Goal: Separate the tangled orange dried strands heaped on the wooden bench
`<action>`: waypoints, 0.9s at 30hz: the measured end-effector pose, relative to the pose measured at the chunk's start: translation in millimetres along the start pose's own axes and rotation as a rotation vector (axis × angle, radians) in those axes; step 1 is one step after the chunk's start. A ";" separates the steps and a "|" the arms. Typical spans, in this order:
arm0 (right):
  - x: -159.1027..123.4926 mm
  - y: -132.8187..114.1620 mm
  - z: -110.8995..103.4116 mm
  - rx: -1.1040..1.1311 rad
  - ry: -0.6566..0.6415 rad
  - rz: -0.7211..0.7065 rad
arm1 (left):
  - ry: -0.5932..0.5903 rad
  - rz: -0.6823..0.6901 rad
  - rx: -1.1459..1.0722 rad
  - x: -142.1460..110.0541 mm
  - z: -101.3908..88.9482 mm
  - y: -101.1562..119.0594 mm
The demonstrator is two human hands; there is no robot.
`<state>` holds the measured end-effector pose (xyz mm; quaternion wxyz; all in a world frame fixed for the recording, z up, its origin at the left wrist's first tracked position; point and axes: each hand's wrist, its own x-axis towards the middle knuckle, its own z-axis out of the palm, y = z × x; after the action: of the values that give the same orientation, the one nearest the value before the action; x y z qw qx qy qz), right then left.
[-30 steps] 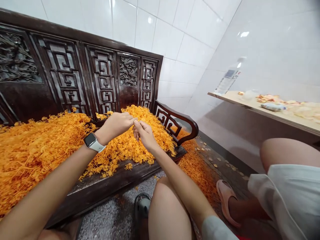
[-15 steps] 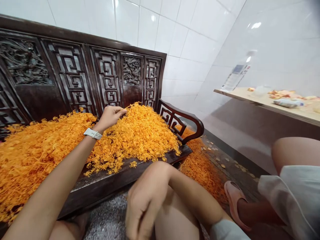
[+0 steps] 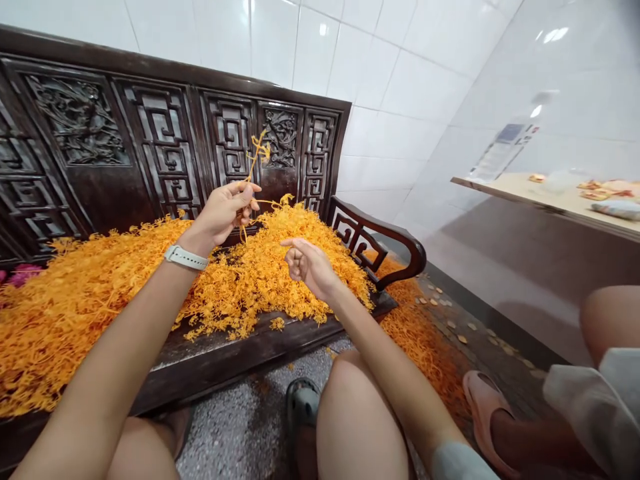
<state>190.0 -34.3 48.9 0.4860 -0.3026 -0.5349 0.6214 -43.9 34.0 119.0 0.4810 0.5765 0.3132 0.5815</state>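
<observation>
My left hand (image 3: 233, 210), with a pale watch on its wrist, pinches an orange stalk (image 3: 256, 157) with a frilly, curled head. The stalk stands up above the fingers, and thin orange strands also stick out to the right and below them. My right hand (image 3: 311, 265) is in front of the right-hand heap of orange stalks (image 3: 270, 287), index finger stretched out to the left and other fingers curled. I see nothing in it. Both hands are over a dark carved wooden bench (image 3: 200, 380) that bears the heaps.
Another orange heap (image 3: 100, 300) covers the bench's left part, beside something purple (image 3: 25, 275). An armrest (image 3: 400, 247) closes the right end. Orange strands (image 3: 415, 333) lie on the floor beyond. At right are a shelf (image 3: 500, 185) with a bottle (image 3: 505, 150), and another person's leg (image 3: 530, 427).
My left hand has drawn back from the heap top and raised a stalk. My right hand has moved from near my knee up to the heap. The view has shifted slightly left.
</observation>
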 end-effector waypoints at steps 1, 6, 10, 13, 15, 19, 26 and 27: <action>-0.4 -0.3 1.7 -0.018 0.029 -0.027 | -0.008 0.005 -0.020 -1.2 3.6 0.4; 4.7 -2.4 1.7 -0.045 0.180 -0.144 | -0.079 -0.038 -0.028 -5.7 21.5 -5.0; 6.2 -2.3 -4.8 -0.096 0.192 -0.155 | -0.110 -0.091 -0.052 -9.9 33.5 -15.3; 6.9 -1.2 -9.8 -0.036 0.238 -0.178 | -0.203 -0.138 0.013 -14.7 39.7 -21.0; 8.3 -0.6 -12.8 0.047 0.264 -0.203 | -0.311 -0.163 0.086 -18.0 42.2 -23.7; 11.5 0.4 -18.2 0.182 0.296 -0.227 | -0.380 -0.063 0.110 -21.4 44.9 -30.3; 7.4 -1.3 -22.1 0.082 0.136 -0.166 | -0.349 -0.060 -0.013 -21.1 48.6 -45.4; 6.8 -1.6 -22.2 0.062 0.167 -0.207 | -0.337 -0.094 0.010 -21.5 49.4 -46.1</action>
<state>208.0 -19.8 46.0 0.5995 -0.2812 -0.5016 0.5567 10.5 20.5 75.6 0.5505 0.6530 0.2575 0.4518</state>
